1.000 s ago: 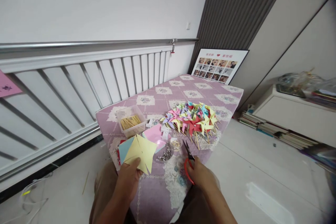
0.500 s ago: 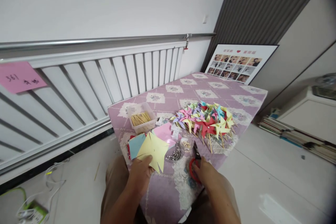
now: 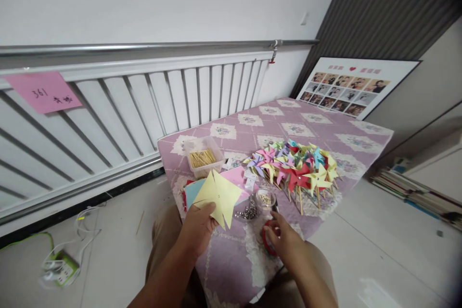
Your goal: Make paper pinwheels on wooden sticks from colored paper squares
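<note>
A yellow paper square with cuts running in from its corners point(image 3: 231, 195) is pinched by my left hand point(image 3: 200, 226) at its lower left corner. Two small dark dots mark its middle. Over the table, my right hand point(image 3: 288, 238) is at a pair of red-handled scissors point(image 3: 268, 241), thumb and fingers apart. My fingers partly hide the scissors' dark blades. Close by are a small round tub of pale little pieces point(image 3: 265, 198) and a heap of shiny metal fasteners point(image 3: 249, 211). Blue paper point(image 3: 195, 190) and pink paper point(image 3: 233, 177) lie partly under the yellow sheet.
A clear plastic box of thin wooden sticks point(image 3: 204, 156) stands at the table's left. Several finished paper pinwheels point(image 3: 298, 166) are piled on the right of the flowered tablecloth point(image 3: 262, 120). A white radiator point(image 3: 180, 91) runs behind; a green power strip point(image 3: 65, 269) lies on the floor.
The cut yellow paper has turned and tilted up in my left hand. My right hand's fingers have loosened from the scissors' handles and moved up toward the blades. The whole view has shifted.
</note>
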{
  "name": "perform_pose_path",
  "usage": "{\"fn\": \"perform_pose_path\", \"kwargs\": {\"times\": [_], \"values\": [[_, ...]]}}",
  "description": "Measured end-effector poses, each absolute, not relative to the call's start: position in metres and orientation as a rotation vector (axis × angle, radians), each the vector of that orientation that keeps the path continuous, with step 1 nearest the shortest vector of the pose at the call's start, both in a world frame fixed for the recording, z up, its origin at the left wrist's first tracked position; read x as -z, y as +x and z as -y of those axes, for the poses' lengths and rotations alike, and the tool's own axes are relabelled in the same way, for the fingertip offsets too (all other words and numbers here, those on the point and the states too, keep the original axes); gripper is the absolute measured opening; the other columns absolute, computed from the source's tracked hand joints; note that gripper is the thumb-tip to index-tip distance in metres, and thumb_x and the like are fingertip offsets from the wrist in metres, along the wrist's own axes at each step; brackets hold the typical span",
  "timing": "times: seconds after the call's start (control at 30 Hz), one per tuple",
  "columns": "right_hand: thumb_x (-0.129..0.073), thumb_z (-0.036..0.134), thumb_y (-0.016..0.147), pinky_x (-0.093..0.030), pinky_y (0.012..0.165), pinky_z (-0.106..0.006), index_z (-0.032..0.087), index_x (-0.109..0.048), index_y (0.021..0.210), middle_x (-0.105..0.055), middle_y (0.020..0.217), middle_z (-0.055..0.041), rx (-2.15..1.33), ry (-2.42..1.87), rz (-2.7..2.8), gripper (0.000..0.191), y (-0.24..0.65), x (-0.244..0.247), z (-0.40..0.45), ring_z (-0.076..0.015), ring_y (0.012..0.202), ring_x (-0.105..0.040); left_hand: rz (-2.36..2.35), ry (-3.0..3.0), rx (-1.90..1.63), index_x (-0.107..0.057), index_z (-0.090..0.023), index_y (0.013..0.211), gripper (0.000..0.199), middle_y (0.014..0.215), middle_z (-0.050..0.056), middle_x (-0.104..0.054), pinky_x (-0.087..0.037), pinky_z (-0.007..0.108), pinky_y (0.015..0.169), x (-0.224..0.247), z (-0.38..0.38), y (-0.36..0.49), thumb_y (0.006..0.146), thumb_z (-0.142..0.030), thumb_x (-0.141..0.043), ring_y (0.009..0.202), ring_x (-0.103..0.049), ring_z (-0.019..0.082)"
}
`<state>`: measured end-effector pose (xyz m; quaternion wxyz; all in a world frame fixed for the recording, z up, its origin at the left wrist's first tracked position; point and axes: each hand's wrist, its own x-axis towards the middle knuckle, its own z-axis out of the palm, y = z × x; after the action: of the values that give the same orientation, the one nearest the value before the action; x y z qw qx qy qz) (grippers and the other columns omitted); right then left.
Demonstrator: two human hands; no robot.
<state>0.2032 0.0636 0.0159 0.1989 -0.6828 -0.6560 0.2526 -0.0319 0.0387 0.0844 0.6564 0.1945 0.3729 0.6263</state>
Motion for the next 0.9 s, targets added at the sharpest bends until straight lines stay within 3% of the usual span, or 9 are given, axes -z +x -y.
{"fn": "perform_pose_path", "kwargs": {"times": [0.1,0.23,0.4,0.57,0.67,0.8,0.9], "values": [[-0.050,0.034,0.087,-0.051,0.076,-0.030,0.020,-0.045,0.120,-0.067,0.089,-0.0051,-0.956,-1.397,1.703,0.037,0.175,-0.032,-0.048,-0.0195,0.082,-0.065,-0.803,0.445,-1.399,-0.068,-0.022,0.095,0.024,0.098,0.006,-0.072,-0.051,0.028,0.066,-0.092,-0.039,-0.030,0.071,-0.023,-0.065,0.089,-0.066,0.022],[-0.054,0.029,0.088,-0.052,0.081,-0.027,0.024,-0.046,0.120,-0.064,0.097,-0.0044,-1.029,-1.085,1.605,0.033,0.135,-0.055,-0.026,-0.0160,0.089,-0.063,-0.721,0.457,-1.351,-0.070,-0.020,0.090,0.022,0.092,0.006,-0.073,-0.051,0.028,0.066,-0.101,-0.037,-0.023,0.069,-0.022,-0.065,0.083,-0.067,0.021],[-0.056,0.022,0.085,-0.052,0.064,-0.021,0.022,-0.058,0.111,-0.061,0.081,-0.0007,-0.949,-1.056,1.548,0.026,0.118,-0.062,-0.020,-0.0136,0.070,-0.061,-0.682,0.510,-1.278,-0.070,-0.019,0.094,0.028,0.090,0.008,-0.073,-0.051,0.029,0.068,-0.104,-0.030,-0.021,0.067,-0.025,-0.067,0.086,-0.067,0.024],[-0.056,0.020,0.084,-0.052,0.073,-0.025,0.022,-0.065,0.093,-0.069,0.088,-0.0035,-0.760,-1.075,1.588,0.013,0.123,-0.060,-0.025,-0.0172,0.081,-0.065,-0.669,0.500,-1.267,-0.068,-0.020,0.103,0.035,0.093,0.007,-0.073,-0.051,0.030,0.070,-0.101,-0.026,-0.021,0.069,-0.025,-0.069,0.085,-0.067,0.023],[-0.056,0.018,0.084,-0.052,0.075,-0.025,0.023,-0.065,0.092,-0.069,0.086,-0.0026,-0.664,-1.074,1.627,0.013,0.125,-0.063,-0.025,-0.0171,0.082,-0.065,-0.689,0.507,-1.294,-0.066,-0.016,0.107,0.040,0.092,0.009,-0.073,-0.049,0.029,0.067,-0.100,-0.025,-0.017,0.070,-0.032,-0.071,0.079,-0.067,0.021],[-0.056,0.018,0.086,-0.050,0.076,-0.025,0.024,-0.065,0.092,-0.068,0.087,-0.0020,-0.647,-1.051,1.700,0.012,0.126,-0.069,-0.022,-0.0170,0.083,-0.064,-0.791,0.537,-1.340,-0.067,-0.014,0.095,0.035,0.086,0.008,-0.072,-0.041,0.024,0.053,-0.103,-0.025,-0.011,0.068,-0.036,-0.073,0.064,-0.060,0.016],[-0.055,0.021,0.088,-0.048,0.076,-0.024,0.024,-0.065,0.091,-0.068,0.086,-0.0013,-0.690,-1.044,1.737,0.010,0.126,-0.073,-0.020,-0.0167,0.083,-0.063,-0.852,0.586,-1.360,-0.066,-0.015,0.085,0.023,0.077,0.004,-0.068,-0.039,0.025,0.055,-0.106,-0.025,-0.008,0.071,-0.033,-0.069,0.061,-0.056,0.014]]}}
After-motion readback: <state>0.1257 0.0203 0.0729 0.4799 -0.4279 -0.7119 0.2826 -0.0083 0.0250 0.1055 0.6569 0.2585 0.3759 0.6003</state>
